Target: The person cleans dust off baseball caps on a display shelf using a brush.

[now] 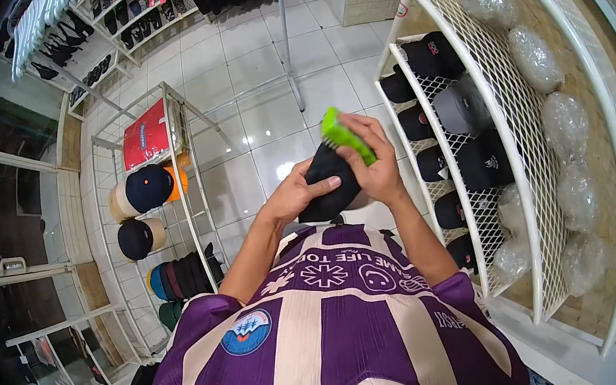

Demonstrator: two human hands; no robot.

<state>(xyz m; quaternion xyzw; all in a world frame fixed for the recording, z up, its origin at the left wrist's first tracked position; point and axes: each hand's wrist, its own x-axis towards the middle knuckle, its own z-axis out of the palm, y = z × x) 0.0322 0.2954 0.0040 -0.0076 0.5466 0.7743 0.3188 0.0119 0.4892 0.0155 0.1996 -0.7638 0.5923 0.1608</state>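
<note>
Head view — left hand (pixel 300 192) clasping black cap (pixel 328 182), right hand (pixel 374 165) gripping green brush (pixel 343 136) against it

white wire wall rack (pixel 514 102) on the right loaded with dark caps (pixel 433 55), plastic-wrapped caps (pixel 535 57) along its far side, white floor stand (pixel 168 94) on the left with red folded shirts (pixel 145 134), navy cap (pixel 147 187), row of stacked caps (pixel 184 275), pretty shiny tile floor (pixel 254 68)

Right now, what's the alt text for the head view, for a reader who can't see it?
The left hand holds a black cap while the right hand holds a green brush against it. A white wire rack of caps stands right; a white stand holds more left.
</note>
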